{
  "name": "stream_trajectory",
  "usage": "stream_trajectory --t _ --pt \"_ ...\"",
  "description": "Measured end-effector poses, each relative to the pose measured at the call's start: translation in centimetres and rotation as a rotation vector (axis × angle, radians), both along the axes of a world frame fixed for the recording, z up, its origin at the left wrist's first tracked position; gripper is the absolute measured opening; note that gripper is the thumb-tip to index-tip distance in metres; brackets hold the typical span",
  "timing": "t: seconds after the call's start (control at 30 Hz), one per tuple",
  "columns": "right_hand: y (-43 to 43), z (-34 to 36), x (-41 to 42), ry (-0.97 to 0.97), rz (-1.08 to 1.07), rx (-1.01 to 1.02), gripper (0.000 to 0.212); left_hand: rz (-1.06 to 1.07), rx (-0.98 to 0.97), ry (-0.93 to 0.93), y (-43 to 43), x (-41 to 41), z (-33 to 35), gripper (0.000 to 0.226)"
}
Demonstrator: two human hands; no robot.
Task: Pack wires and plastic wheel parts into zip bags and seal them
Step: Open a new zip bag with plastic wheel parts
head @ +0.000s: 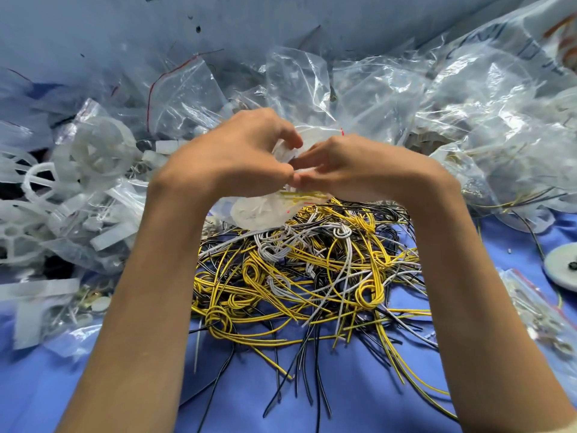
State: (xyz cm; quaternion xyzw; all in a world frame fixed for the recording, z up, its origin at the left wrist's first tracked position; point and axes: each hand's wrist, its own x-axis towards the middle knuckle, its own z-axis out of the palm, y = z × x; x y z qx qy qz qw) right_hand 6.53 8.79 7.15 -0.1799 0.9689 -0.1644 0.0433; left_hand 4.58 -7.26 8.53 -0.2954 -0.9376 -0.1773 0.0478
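Observation:
Between my two hands I hold a small clear zip bag [265,210] above the wire pile; a white plastic wheel part and some yellow wire show inside it. My left hand [237,151] grips the bag's top from the left, fingers curled. My right hand [349,167] pinches the same top edge from the right, and the thumbs meet in the middle. Below lies a tangled heap of yellow, black and white wires [312,276] on the blue cloth [343,401]. The bag's opening is hidden by my fingers.
Loose white wheel parts [96,151] and plastic strips lie at the left. Clear zip bags [452,120], some filled, pile up across the back and right. A white disc [562,270] and a small filled bag [537,314] sit at the right edge.

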Motion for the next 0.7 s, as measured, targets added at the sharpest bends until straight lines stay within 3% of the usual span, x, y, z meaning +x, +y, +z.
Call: stream_trajectory --t 0.1,0.3,0.47,0.57,0.7 --pt "-0.3 -0.1 0.1 -0.076 -0.015 0.194 0.036 -0.021 -0.006 -0.013 0.1 0.1 0.0 0.041" --pt "-0.6 -0.3 0.2 -0.097 0.007 0.283 0.024 -0.042 -0.052 -0.076 0.5 0.6 0.0 0.059" --pt "-0.6 -0.4 0.1 0.008 0.047 0.193 0.010 -0.066 -0.097 -0.062 0.8 0.4 -0.4 0.043" --pt "-0.8 -0.8 -0.3 0.091 0.065 0.110 0.014 -0.115 -0.103 -0.050 1.0 0.6 -0.4 0.034" --pt "-1.6 -2.2 -1.0 0.084 0.019 -0.022 0.014 -0.136 -0.021 -0.044 0.6 0.6 -0.1 0.045"
